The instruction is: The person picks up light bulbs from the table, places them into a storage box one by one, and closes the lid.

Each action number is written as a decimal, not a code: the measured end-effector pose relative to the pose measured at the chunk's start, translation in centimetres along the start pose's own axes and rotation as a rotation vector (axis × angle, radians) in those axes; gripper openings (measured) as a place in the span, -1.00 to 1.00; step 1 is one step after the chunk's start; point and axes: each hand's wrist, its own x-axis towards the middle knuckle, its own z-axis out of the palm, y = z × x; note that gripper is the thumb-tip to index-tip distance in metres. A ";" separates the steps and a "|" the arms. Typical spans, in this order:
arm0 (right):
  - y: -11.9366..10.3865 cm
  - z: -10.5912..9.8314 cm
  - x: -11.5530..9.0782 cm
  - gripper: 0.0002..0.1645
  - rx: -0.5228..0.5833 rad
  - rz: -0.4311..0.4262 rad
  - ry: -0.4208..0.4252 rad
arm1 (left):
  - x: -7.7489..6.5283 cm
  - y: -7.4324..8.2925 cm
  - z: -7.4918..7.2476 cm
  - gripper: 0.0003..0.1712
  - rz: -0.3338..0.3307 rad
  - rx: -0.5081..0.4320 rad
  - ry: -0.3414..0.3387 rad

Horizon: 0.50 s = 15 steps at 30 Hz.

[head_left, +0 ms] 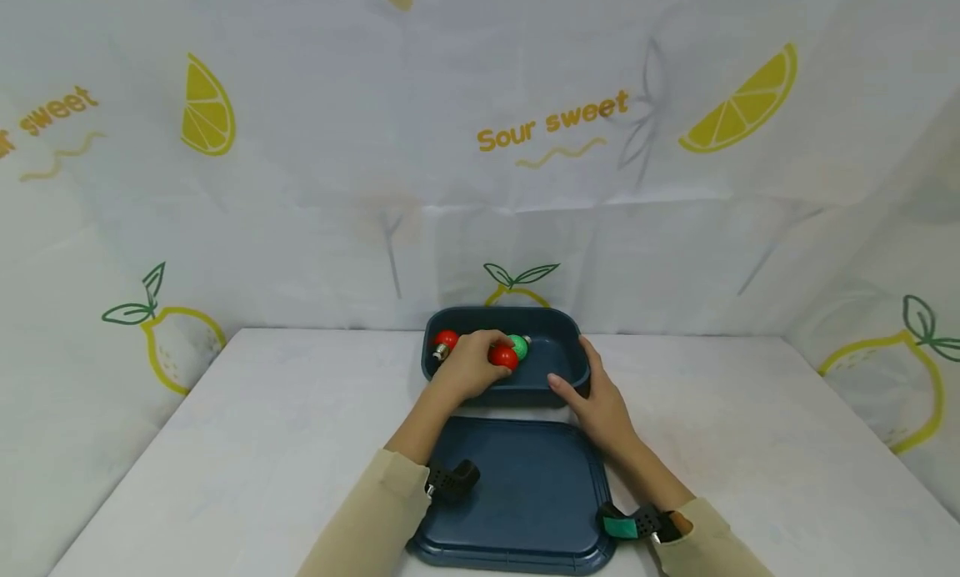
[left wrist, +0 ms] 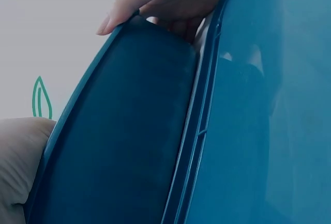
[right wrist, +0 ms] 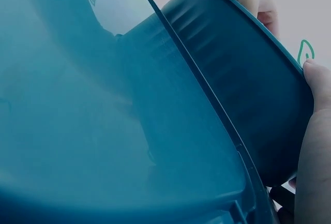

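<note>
A dark blue box [head_left: 551, 356] stands near the back of the table. Inside it, my left hand [head_left: 471, 365] pinches a red light bulb [head_left: 503, 357] between thumb and fingers. Right behind that bulb is a green bulb [head_left: 519, 347]. Another red bulb [head_left: 446, 338], with a metal screw base, lies at the box's left end, partly behind my left hand. My right hand [head_left: 603, 406] grips the right front corner of the box, its thumb over the rim. Both wrist views show the box's outer wall, and the bulbs are hidden there.
A dark blue lid [head_left: 517, 498] lies flat on the white table [head_left: 247, 452] just in front of the box, under my forearms. Directly behind the box rises a white cloth backdrop [head_left: 337, 227] printed with lemons and lettering.
</note>
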 end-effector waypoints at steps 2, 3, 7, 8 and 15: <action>0.0 0.1 -0.1 0.08 -0.001 0.000 0.001 | 0.0 -0.1 0.0 -0.57 -0.004 0.000 -0.005; 0.1 0.2 -0.1 0.08 -0.002 0.001 0.003 | 0.0 -0.2 0.0 -0.57 -0.005 0.000 -0.005; 0.2 0.2 0.0 0.08 -0.005 -0.008 0.013 | 0.0 -0.4 0.1 -0.56 -0.018 -0.015 0.007; 0.2 0.2 0.0 0.08 -0.006 -0.010 0.014 | 0.1 -0.4 0.1 -0.56 -0.025 -0.020 0.010; 0.2 0.3 0.1 0.08 -0.004 -0.009 0.014 | 0.0 -0.3 -0.2 -0.53 -0.055 -0.056 0.006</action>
